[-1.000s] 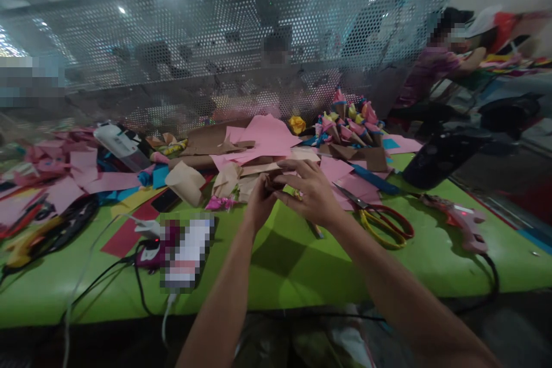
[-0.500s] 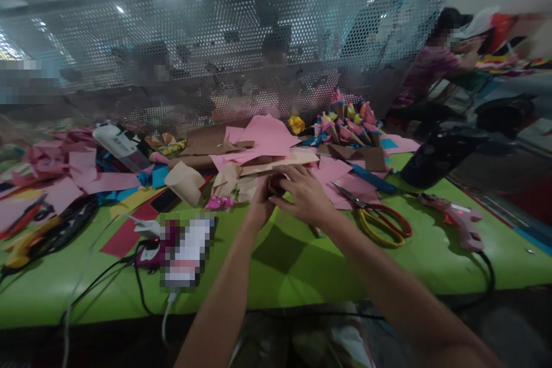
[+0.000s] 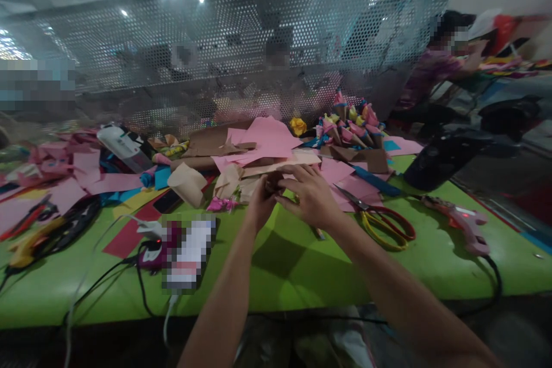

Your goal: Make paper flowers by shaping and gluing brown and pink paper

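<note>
My left hand and my right hand meet above the green table, in front of the paper pile. Between them is a small dark brown piece, mostly hidden by the fingers. The left fingers are closed round it; the right thumb and fingers touch it from the other side. Just left of my left hand lies a crumpled magenta paper piece. Behind my hands are pink sheets and brown paper. Open scissors with red and yellow handles lie right of my right hand.
A pink glue gun and a black container are at the right. Paper cones with flowers stand at the back. A phone, a power adapter with cables and a yellow-handled tool lie left. A person sits beyond.
The whole view has shifted slightly, so things appear a little further right. My right fingers have moved a little around the small brown piece.
</note>
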The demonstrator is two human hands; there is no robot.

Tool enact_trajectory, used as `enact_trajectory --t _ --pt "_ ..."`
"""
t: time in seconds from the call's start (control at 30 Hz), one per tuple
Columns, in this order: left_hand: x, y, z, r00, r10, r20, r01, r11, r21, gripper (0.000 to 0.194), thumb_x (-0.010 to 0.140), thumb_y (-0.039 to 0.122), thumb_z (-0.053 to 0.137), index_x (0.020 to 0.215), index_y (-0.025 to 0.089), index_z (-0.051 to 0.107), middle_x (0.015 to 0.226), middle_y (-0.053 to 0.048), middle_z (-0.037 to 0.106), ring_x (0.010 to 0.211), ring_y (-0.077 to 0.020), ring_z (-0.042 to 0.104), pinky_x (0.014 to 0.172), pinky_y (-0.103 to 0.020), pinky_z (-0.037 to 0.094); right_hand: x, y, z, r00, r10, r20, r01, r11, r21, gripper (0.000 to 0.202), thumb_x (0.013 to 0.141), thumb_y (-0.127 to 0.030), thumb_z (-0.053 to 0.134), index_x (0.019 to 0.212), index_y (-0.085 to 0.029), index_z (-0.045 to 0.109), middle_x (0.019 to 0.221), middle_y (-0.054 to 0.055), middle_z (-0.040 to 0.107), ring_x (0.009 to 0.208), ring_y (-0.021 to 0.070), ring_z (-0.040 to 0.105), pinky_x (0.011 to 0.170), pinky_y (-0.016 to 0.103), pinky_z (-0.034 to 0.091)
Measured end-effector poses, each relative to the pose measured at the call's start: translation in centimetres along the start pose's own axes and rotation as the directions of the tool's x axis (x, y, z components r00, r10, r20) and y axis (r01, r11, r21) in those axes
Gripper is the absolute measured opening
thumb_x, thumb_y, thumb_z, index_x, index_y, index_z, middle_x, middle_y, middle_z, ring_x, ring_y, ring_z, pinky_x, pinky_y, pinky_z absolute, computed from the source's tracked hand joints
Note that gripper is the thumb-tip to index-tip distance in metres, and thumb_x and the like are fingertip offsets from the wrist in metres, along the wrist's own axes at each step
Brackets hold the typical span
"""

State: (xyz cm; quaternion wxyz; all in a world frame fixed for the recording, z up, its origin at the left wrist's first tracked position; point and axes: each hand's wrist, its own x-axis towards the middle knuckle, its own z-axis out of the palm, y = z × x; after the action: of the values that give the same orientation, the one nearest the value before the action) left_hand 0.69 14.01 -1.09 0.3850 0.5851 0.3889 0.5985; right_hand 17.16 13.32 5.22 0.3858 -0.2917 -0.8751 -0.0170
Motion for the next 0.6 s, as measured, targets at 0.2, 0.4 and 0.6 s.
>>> enact_trajectory --t 0.2,0.4,0.6 --pt "-0.01 0.49 0.02 0.999 0.043 0.011 -0.044 0.999 0.01 0.035 0.076 0.032 0.075 0.107 0.02 0.063 0.102 -0.006 0.07 0.096 -0.0187 0.066 0.086 -0.031 0.054 -0.02 -0.16 -0.01 1.0 0.017 -0.006 -0.017 1.0 0.016 0.02 0.084 -0.025 0.07 0.103 -0.022 0.073 0.126 0.012 0.067 0.116 0.03 0.058 0.095 0.047 0.047" --pt "-0.12 0.12 0.54 0.998 0.034 0.052 -0.029 0.994 -0.105 0.036 0.072 0.031 0.078 0.105 0.022 0.064 0.099 -0.004 0.069 0.096 -0.0192 0.066 0.089 -0.033 0.056 0.01 0.17 0.23 0.997 0.047 0.062 -0.054 0.992 0.116 0.013 0.083 -0.025 0.07 0.095 -0.021 0.072 0.126 0.011 0.067 0.117 0.0293 0.057 0.098 0.047 0.047" --pt "-0.41 -0.31 0.48 0.998 -0.003 0.066 0.018 0.972 -0.233 0.048 0.069 0.037 0.083 0.112 0.025 0.065 0.109 -0.006 0.069 0.106 -0.0222 0.065 0.096 -0.037 0.054 -0.14 0.28 0.64 0.993 0.046 0.112 -0.061 0.988 0.139 0.016 0.084 -0.025 0.069 0.099 -0.021 0.071 0.13 0.011 0.065 0.122 0.0299 0.056 0.1 0.049 0.048"
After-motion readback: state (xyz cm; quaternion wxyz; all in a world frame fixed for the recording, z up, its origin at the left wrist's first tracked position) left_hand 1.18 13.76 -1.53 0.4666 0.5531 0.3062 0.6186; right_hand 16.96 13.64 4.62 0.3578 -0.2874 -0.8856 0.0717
